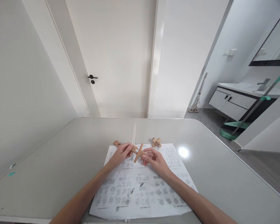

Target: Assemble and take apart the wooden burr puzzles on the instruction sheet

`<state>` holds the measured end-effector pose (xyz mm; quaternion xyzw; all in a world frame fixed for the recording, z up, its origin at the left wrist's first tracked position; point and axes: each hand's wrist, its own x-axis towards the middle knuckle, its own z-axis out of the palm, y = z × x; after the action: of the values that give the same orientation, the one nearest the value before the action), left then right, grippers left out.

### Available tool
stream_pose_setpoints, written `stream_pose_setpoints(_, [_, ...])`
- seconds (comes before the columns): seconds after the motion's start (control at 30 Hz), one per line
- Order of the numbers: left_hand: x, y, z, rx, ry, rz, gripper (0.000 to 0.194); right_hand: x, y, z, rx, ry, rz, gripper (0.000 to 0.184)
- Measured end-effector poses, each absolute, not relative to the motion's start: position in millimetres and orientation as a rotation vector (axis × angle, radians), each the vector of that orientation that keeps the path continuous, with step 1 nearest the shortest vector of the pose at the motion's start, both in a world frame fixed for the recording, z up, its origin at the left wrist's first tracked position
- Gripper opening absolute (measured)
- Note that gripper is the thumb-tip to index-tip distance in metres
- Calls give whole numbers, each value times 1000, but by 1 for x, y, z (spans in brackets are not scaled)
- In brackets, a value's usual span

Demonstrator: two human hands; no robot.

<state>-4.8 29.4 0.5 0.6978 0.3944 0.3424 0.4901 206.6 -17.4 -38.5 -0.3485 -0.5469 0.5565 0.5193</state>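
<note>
My left hand (124, 152) pinches a notched wooden puzzle piece (134, 149) between thumb and fingers, above the printed sheet. A thin wooden bar (138, 153) crosses this piece at an angle. Closed on the right end of the joined wood is my right hand (154, 158), thumb toward me. Whether both hands grip one single piece or two fitted ones, I cannot tell. Behind my left hand shows another wooden end (117, 143) with a dark hole; the hand hides whether it belongs to the held wood.
An assembled wooden cross-shaped puzzle (156, 142) sits at the far edge of the white instruction sheet (140, 199). Both lie on a light grey table (60, 165) with a seam down its middle. Beyond stand a white door (116, 56) and, at right, a sink cabinet (233, 99).
</note>
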Motion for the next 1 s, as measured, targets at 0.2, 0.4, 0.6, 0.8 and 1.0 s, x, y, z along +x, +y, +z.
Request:
stream_pose_setpoints(0.2, [-6,29,0,1631,856,724,45,210,-20,-29,-633,-1390,1555,61])
stream_pose_setpoints(0.4, [-6,31,-6,1577,834,710,46,208,-19,-32,-615,-1308,1615,52])
stream_pose_setpoints(0.6, [-5,32,-7,1548,846,737,46,206,-15,-38,-694,-1183,1568,43])
stream_pose_setpoints(0.8, [-2,34,-12,1494,839,700,46,206,-17,-34,-733,-1104,1505,39])
stream_pose_setpoints(1.0, [-5,36,-10,1464,863,755,46,207,-20,-26,-646,-1079,1625,45])
